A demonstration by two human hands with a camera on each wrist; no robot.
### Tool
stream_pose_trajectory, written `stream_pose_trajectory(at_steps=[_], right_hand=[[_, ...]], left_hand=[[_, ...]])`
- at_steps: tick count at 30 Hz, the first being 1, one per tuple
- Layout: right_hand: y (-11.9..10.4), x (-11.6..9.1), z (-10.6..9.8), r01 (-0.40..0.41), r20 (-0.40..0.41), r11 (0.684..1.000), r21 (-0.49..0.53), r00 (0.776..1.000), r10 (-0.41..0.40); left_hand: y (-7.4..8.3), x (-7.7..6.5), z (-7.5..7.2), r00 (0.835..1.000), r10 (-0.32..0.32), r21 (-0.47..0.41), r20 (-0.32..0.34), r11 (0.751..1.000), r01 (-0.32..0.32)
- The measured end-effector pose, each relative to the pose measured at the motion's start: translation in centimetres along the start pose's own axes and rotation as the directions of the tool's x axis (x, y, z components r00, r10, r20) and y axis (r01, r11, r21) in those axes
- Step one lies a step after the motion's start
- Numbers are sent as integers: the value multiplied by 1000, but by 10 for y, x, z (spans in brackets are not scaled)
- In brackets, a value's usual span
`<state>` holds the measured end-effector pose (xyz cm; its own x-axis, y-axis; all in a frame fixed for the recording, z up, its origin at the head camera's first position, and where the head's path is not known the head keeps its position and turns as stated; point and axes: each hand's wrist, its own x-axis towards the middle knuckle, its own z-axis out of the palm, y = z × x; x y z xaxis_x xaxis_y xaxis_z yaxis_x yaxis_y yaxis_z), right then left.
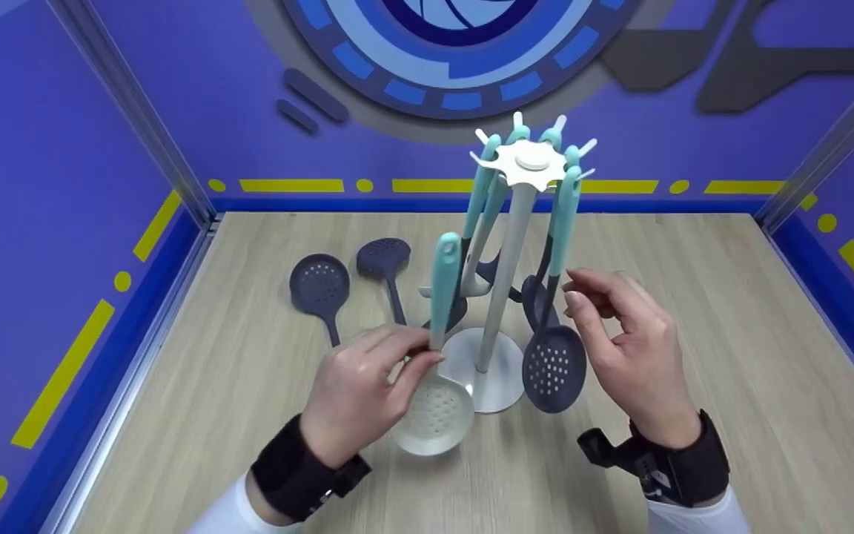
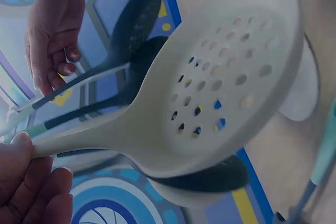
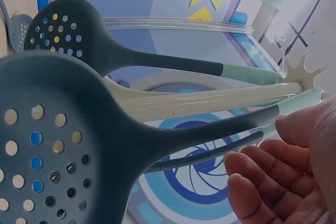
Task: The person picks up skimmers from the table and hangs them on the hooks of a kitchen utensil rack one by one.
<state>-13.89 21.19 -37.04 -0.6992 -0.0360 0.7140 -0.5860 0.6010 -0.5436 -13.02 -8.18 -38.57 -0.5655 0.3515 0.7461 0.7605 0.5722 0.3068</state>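
Note:
My left hand pinches a cream skimmer between thumb and fingers, low on its teal handle. The skimmer stands handle up, its perforated bowl in front of the round base of a white utensil stand. In the left wrist view that bowl fills the middle. My right hand is beside a dark slotted spoon hanging from the stand's right side. Its fingers are loosely bent, with thumb and fingertips close to the spoon's handle. In the right wrist view, the thumb overlaps the slotted spoon's handle.
Several teal-handled utensils hang from the hooked white top. A dark skimmer and a dark perforated utensil lie on the wooden table, left of the stand. Blue printed panels wall the table's back and sides.

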Motion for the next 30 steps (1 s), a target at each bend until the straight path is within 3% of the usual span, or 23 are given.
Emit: stream_pose_trajectory(at_steps=[8,16,30], right_hand=[[1,0,-1,0,-1,1000,0,1000,0],[1,0,0,4,-6,1000,-23,1000,-4],[1,0,0,15,-9,1000,-10,1000,-15]], left_hand=[[20,22,15,999,45,-40,28,998,-44],[32,42,23,997,25,-88,71,996,-18],[39,53,33,999,34,-137,43,990,-28]])
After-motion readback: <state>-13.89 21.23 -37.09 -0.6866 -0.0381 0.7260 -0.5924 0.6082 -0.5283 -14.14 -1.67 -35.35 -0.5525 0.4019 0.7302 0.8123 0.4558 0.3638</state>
